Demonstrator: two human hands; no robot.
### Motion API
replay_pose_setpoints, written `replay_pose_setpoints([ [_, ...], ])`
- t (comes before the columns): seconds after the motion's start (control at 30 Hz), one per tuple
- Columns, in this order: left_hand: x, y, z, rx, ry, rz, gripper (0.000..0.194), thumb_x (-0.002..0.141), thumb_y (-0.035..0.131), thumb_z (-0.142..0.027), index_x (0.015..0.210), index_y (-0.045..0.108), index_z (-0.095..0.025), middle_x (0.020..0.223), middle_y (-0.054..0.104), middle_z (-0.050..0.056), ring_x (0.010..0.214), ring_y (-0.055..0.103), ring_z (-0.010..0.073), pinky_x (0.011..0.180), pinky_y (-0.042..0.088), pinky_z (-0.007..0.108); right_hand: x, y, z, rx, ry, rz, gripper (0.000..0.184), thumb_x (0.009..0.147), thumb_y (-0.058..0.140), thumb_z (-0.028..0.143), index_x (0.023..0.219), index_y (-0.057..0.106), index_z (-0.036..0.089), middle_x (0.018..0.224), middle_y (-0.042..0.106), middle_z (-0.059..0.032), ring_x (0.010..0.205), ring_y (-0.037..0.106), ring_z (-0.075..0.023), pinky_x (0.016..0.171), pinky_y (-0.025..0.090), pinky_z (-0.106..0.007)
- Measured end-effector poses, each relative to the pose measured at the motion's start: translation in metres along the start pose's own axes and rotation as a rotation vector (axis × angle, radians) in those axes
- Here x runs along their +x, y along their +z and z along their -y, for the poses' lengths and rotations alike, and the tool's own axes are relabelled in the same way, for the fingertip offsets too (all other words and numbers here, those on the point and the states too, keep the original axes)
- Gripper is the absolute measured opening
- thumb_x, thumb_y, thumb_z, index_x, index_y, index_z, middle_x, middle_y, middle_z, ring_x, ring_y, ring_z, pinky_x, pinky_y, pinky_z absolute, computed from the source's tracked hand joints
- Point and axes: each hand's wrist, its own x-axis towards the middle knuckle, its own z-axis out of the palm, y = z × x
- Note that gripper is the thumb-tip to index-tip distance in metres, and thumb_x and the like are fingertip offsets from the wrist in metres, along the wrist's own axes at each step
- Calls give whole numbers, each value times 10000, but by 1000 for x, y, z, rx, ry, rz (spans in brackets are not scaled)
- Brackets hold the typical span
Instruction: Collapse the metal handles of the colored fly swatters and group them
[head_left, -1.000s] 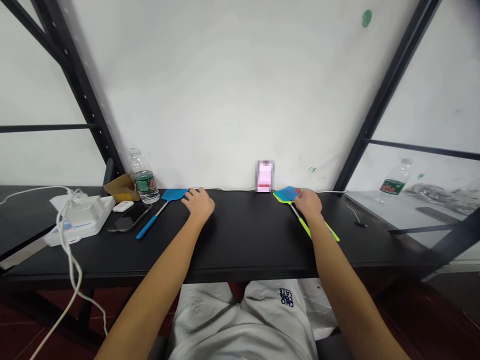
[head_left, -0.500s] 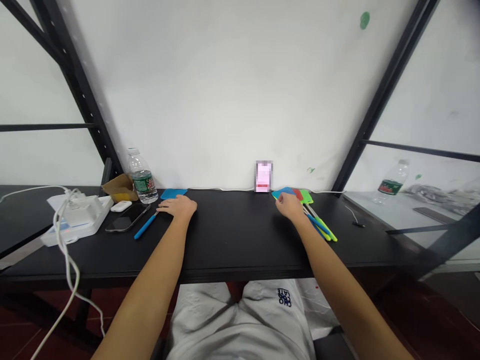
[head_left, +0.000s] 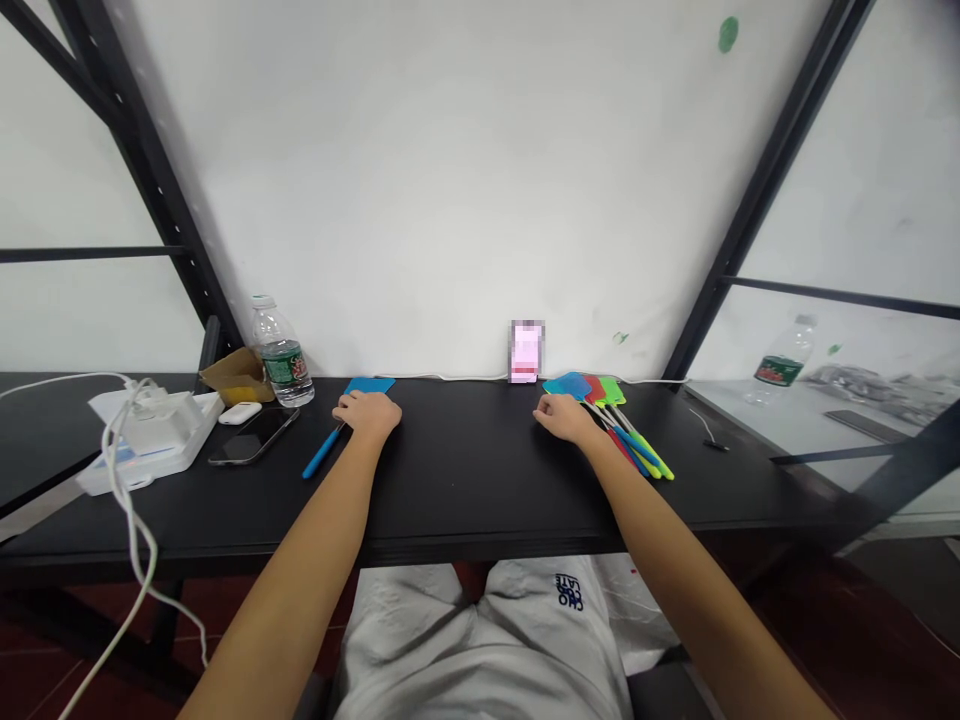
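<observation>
On a black desk (head_left: 465, 480)
A water bottle (head_left: 285, 362) stands beside a cardboard box (head_left: 234, 374); a dark phone (head_left: 255, 437) lies near a white power strip (head_left: 178, 457).

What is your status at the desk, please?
Left hand over lone swatter, grip hidden. Right hand beside swatter pile, contact unclear. Phone left of lone swatter, seemingly not in the way.

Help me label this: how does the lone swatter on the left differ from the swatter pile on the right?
The lone swatter is a single piece; the swatter pile holds several, overlapping.
The lone swatter has a blue head; the pile shows blue, red and green heads.
The lone swatter's handle slants left; the pile's slant right.
Both have heads toward the wall.
</observation>
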Motion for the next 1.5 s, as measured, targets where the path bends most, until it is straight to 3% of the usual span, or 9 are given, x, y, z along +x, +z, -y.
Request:
replay_pose_setpoints([
  [0.27, -6, -1, 0, -63, 226, -12, 460, 807, 528, -241, 1237, 570, -84, 1246, 525, 264, 1125, 538, 352, 860, 464, 409, 2, 3, -2, -3, -18, 6, 192, 869, 546, 336, 836, 668, 192, 831, 688, -35, 774, 603, -159, 621, 339, -231],
  [0.4, -8, -3, -1, -103, 227, 4, 519, 781, 561, -220, 1269, 507, -52, 1209, 557, 278, 1101, 580, 346, 861, 479, 411, 2, 3, -1, 7, -22, 22, 194, 868, 550, 336, 829, 670, 189, 829, 686, -36, 768, 598, -154, 623, 341, -227],
  [0.57, -7, -3, -1, -138, 240, 48, 492, 745, 622, -318, 1174, 597, -80, 1171, 604, 277, 1093, 599, 375, 861, 485, 444, 1, 3, 0, 17, -36, 16, 189, 864, 559, 329, 816, 675, 188, 831, 686, -38, 784, 601, -158, 640, 353, -228],
  [0.87, -23, -9, -13, -197, 315, 104, 359, 822, 506, -342, 1039, 693, -125, 1106, 662, 237, 1038, 630, 371, 841, 483, 440, 1, 2, 1, 41, -37, 33, 196, 868, 550, 334, 813, 669, 188, 832, 683, -38, 752, 590, -152, 612, 341, -231],
  [1.07, -49, -10, -27, -260, 646, 146, 307, 865, 402, -304, 884, 681, -177, 971, 701, 157, 914, 658, 287, 762, 473, 349, 1, 3, 0, 44, -19, 26, 200, 878, 541, 338, 824, 665, 190, 841, 686, -39, 769, 596, -159, 622, 342, -232],
  [1.23, -70, -10, -37, -341, 919, 142, 288, 892, 396, -319, 792, 641, -206, 841, 689, 87, 807, 634, 213, 696, 417, 276, 0, 1, 2, 20, 51, -56, 252, 926, 479, 353, 856, 657, 190, 872, 690, -64, 816, 607, -185, 625, 334, -244],
  [1.5, -102, -22, -44, -412, 1094, 223, 301, 910, 412, -371, 714, 572, -208, 695, 613, 19, 632, 532, 155, 577, 300, 252, 2, 0, 2, 95, 73, -163, 449, 1001, 302, 406, 791, 623, 173, 843, 677, -100, 799, 593, -188, 670, 326, -263],
])
